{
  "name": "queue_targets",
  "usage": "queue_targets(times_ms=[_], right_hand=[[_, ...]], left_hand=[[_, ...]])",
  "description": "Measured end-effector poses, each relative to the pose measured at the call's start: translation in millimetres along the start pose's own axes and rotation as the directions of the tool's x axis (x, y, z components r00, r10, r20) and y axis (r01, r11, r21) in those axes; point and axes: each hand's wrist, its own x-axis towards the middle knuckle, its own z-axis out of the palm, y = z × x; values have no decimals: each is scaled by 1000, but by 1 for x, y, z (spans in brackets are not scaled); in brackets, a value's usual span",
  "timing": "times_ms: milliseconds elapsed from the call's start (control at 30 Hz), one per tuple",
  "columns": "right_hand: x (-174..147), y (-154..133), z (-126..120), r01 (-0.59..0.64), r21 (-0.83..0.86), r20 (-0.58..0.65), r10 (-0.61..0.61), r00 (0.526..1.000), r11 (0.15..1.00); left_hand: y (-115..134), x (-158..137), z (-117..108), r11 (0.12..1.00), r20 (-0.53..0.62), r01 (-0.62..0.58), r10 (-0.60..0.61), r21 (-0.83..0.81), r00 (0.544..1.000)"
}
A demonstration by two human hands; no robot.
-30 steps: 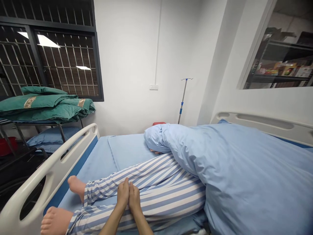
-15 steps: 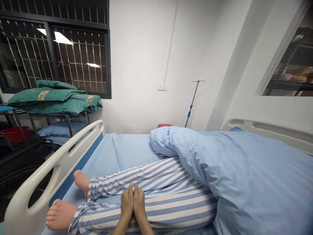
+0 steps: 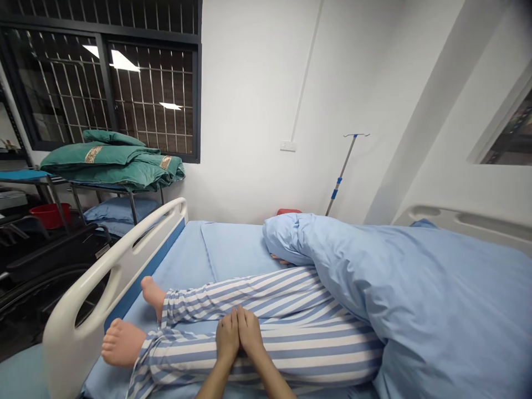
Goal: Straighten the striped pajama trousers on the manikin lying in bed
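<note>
My left hand (image 3: 228,334) and my right hand (image 3: 249,331) are side by side, touching along their thumb sides, their backs facing up. The fingers of both are curled in, and nothing shows in them. They are over the near leg of a figure lying on the bed, in blue-and-white striped trousers (image 3: 307,349); whether they rest on the cloth I cannot tell. Its smooth bare feet (image 3: 123,343), like a mannequin's, stick out at the left. A light blue quilt (image 3: 419,288) covers the upper body, folded back from the legs. A little of a hand peeks out below its edge.
The bed's white footboard (image 3: 66,321) rises at the left, its headboard (image 3: 469,219) at the far right. Behind stand an IV pole (image 3: 341,177) and a red object (image 3: 288,211). Green folded bedding (image 3: 112,163), a red basin (image 3: 50,215) and a wheelchair (image 3: 50,266) are at the left.
The view has swung slightly left, so the bed and room appear shifted right. My hands stay together over the near leg, with the forearms angled a little more apart.
</note>
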Motion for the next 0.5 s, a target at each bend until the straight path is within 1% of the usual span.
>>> queue_targets(times_ms=[67,133,200,300,400,500], right_hand=[[2,-6,-6,63,-67,13,-63,998,996],[3,-7,-8,101,-90,21,-100,995,991],[3,-3,-7,80,-75,9,-79,997,994],[-1,12,-2,13,-29,-39,-14,999,999],[-4,25,2,0,26,-70,2,998,1000],[-3,29,1,-13,97,-96,22,995,995]], left_hand=[[0,-1,0,1000,6,-26,26,3,1000],[1,-1,0,1000,21,-27,27,-3,999],[2,-1,0,1000,43,0,0,-3,999],[4,0,0,1000,62,19,-20,17,998],[6,-1,0,998,82,-13,8,54,997],[9,-3,0,996,125,-43,33,84,992]])
